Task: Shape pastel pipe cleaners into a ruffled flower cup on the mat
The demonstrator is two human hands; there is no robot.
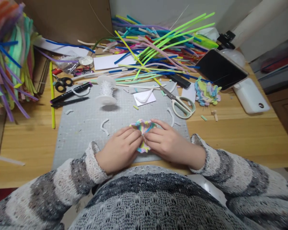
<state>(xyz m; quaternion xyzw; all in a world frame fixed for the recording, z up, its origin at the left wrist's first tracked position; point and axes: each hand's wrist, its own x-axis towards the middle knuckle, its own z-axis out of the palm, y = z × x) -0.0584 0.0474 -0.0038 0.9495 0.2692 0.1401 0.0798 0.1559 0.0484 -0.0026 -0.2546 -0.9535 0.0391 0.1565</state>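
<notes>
Between my two hands, over the front of the grey cutting mat, is a round, ruffled piece made of pastel pipe cleaners in yellow, pink, blue and purple. My left hand grips its left side, fingers curled over it. From the right, my right hand holds the other side, with the index finger stretched along the upper rim. The thumbs and fingertips meet near its middle. Much of the piece is hidden under the fingers. Short bent white pipe cleaner bits lie on the mat close by.
A spool of clear cord stands on the mat. Pale-handled scissors, another ruffled pastel piece, a phone and a white case lie right. Markers and black scissors lie left. Pipe cleaners pile up behind.
</notes>
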